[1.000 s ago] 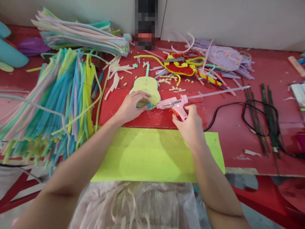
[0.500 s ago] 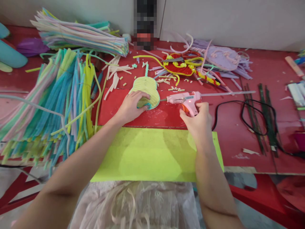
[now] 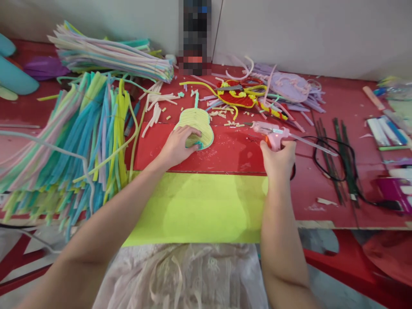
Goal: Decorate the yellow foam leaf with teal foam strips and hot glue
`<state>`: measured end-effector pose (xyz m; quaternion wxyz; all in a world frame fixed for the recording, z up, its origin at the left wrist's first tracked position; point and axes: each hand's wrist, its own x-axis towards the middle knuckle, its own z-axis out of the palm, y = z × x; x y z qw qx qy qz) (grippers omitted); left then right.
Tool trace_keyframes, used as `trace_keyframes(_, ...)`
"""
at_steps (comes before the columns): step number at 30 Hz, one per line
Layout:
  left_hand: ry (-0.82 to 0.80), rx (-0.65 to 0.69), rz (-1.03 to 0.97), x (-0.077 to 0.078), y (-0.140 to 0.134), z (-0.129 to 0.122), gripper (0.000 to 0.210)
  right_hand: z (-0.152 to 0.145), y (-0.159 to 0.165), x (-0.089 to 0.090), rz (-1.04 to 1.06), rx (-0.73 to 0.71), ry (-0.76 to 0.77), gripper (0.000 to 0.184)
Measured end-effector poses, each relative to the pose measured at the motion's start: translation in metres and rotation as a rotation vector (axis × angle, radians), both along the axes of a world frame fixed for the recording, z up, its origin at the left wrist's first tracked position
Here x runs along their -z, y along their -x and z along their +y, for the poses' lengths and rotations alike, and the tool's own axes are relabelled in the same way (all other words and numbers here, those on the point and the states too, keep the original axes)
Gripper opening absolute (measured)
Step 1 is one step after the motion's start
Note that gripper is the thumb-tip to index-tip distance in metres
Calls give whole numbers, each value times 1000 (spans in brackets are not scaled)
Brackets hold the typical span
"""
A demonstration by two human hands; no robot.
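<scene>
A pale-yellow pipe-cleaner shape (image 3: pixel 194 118) with a mint edge and a narrow mint stem lies on the red table. My left hand (image 3: pixel 180 145) is closed at its lower left part, fingers curled over it and thumb by a small teal bit (image 3: pixel 200 145) at the bottom. What the fingertips pinch is partly hidden. To the right, my right hand (image 3: pixel 279 155) grips a pink hot glue gun (image 3: pixel 268 130) by its handle. The nozzle points left, apart from the yellow shape, and a clear glue stick (image 3: pixel 313 142) sticks out of its back.
Bundled coloured pipe cleaners (image 3: pixel 93 128) fill the left side. Red-handled scissors (image 3: pixel 236 86), a red-and-yellow piece (image 3: pixel 236 99) and a lilac piece (image 3: pixel 291 86) lie behind. A black cord (image 3: pixel 317 161) loops beside dark green stems (image 3: pixel 343 154) at right. A yellow-green sheet (image 3: pixel 199 206) covers the front edge.
My right hand has drawn the glue gun rightward, away from the yellow shape, and its nozzle has left the shape's edge. My left hand stays on the shape. The view has shifted slightly.
</scene>
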<state>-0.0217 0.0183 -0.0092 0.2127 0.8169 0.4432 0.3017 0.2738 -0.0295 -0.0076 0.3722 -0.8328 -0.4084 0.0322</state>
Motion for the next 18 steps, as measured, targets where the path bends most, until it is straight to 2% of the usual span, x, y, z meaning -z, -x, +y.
trace_keyframes(5, 1, -9, -6, 2, 1, 1, 30, 5, -12, 9, -78, 13, 7, 35)
trace_keyframes(11, 6, 3, -18, 2, 0, 1, 30, 3, -15, 10, -90, -20, 55, 38)
trace_keyframes(15, 13, 1, -17, 3, 1, 2, 28, 0, -13, 1, -180, 4, -125, 36)
trace_keyframes(18, 17, -4, -16, 3, 1, 3, 28, -5, 1, -10, -253, -69, -299, 24)
